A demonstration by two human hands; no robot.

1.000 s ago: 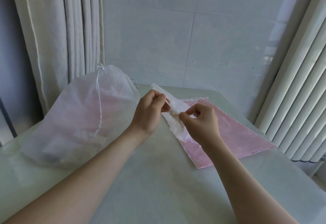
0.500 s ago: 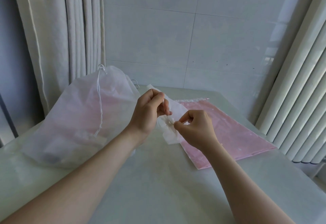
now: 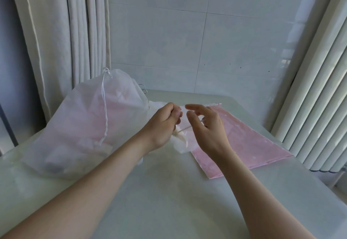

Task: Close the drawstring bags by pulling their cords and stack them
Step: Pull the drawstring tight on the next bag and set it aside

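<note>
Now that the small white mesh bag (image 3: pixel 181 143) beside the flat pink bag (image 3: pixel 244 135) is cinched, the left hand (image 3: pixel 161 126) grips its neck; the right hand (image 3: pixel 210 127) has released, so stacking likely follows.

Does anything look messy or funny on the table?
Nothing is spilled or torn. The small white fabric bag that the left hand grips is scrunched at its mouth, which fits pulling its cord. The flat pink bag lies crooked on the pale table, and the big white translucent bag slumps.
</note>
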